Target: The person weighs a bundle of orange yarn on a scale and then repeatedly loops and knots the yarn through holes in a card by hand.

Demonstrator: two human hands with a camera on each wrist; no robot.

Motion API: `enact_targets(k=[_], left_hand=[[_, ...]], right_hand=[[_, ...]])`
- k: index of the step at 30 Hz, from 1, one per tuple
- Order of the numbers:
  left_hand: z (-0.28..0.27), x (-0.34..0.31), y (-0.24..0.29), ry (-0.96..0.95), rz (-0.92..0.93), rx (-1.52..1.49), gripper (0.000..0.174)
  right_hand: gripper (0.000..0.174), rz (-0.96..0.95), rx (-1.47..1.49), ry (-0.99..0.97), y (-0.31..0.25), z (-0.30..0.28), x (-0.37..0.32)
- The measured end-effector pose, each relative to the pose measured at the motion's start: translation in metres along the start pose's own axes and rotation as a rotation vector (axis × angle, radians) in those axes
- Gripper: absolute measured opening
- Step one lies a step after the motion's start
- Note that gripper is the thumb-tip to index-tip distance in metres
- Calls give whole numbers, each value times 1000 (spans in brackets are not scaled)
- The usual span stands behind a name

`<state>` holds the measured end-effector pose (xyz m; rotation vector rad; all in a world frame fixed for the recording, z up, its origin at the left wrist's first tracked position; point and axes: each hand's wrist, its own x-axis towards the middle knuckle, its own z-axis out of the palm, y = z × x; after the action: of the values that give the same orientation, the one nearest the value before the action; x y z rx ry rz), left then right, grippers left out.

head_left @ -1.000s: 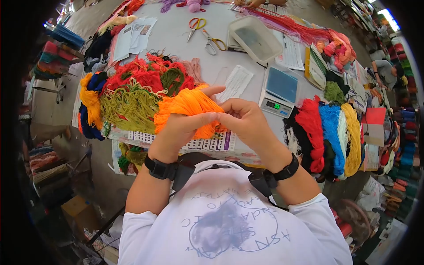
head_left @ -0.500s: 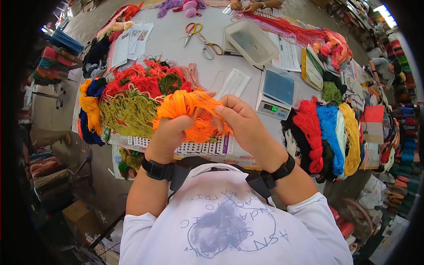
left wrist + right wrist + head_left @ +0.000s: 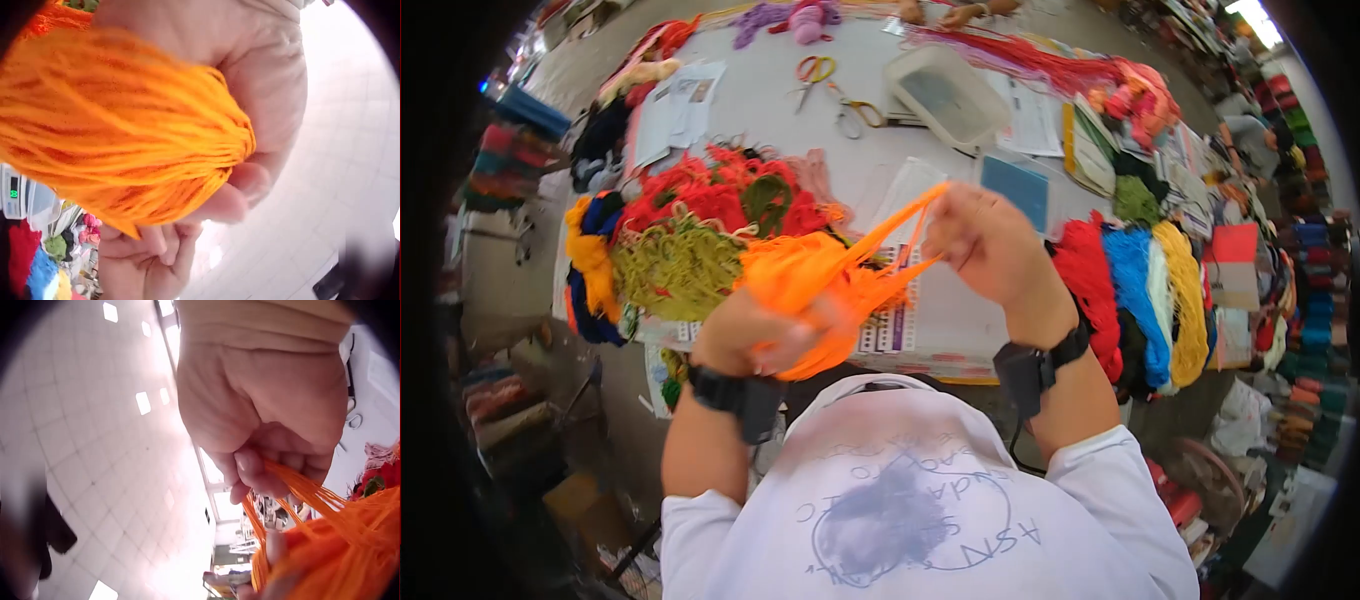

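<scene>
An orange yarn hank (image 3: pixel 800 275) hangs between my two hands above the table's near edge. My left hand (image 3: pixel 775 330) grips the bulk of it, blurred in the head view; in the left wrist view the strands (image 3: pixel 125 131) bunch together at the fingers. My right hand (image 3: pixel 990 245), up and to the right, pinches a few strands drawn out taut from the hank. In the right wrist view those strands (image 3: pixel 306 487) run from the curled fingers down to the orange mass. Behind the hank lie a red yarn heap (image 3: pixel 700 195) and an olive-green yarn bundle (image 3: pixel 670 265).
A digital scale with a blue plate (image 3: pixel 1015 190) sits beyond my right hand. Two pairs of scissors (image 3: pixel 812 75) and a plastic tub (image 3: pixel 950 95) lie farther back. Red, blue and yellow skeins (image 3: pixel 1135 270) drape over the right edge. Another person's hands (image 3: pixel 960 15) are at the far side.
My hands have moved apart. The right hand has pulled strands out to the upper right, stretching them from the hank; the left hand has shifted down and left with the bulk.
</scene>
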<state>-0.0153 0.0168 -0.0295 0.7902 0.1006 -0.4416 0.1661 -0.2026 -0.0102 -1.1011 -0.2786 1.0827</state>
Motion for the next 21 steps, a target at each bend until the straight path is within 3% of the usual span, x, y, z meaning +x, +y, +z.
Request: enact_targets(k=[1,2,3,4,5,6,8,10,11,12,15,17,18,21], left_hand=[[-6,-20,3,106,-73,-121,63],[-34,-41,-3,77,60,-208,54],[-112,-99,-27,35,-11,-665,28],[-131,-109,-8,-180,21,-498,50],[-168,-124,-16,-432,590,-601,38],[-182,-139,-7,-464,561,-620,38],[-194,-167,21,-358,535,-614,32],[-161,-196,80,-246,515,-601,33],[-163,-177,80,-269,497,-614,33],[-243,-225,88,-266,482,-625,33],[-408,-336,101,-244,454,-644,31],[-413,-316,102,-221,448,-652,31],[-414,-302,101,-214,447,-657,30],[-407,-248,87,-196,438,-686,29]], right_hand=[[18,-46,269,10,-1,-28,1],[17,-109,533,27,-3,-59,-1],[17,-138,518,76,-5,-92,-7],[15,-83,589,241,-4,-126,-14],[14,-30,669,400,0,-159,-25],[14,-58,665,437,8,-193,-40],[13,-27,627,728,22,-251,-71],[13,-7,595,848,22,-276,-105],[13,37,570,939,20,-287,-122],[13,21,572,961,19,-296,-138],[12,9,401,1096,14,-328,-185],[10,-7,363,1171,15,-376,-230],[10,-7,287,1345,5,-375,-245],[13,20,50,1500,-15,-396,-287]])
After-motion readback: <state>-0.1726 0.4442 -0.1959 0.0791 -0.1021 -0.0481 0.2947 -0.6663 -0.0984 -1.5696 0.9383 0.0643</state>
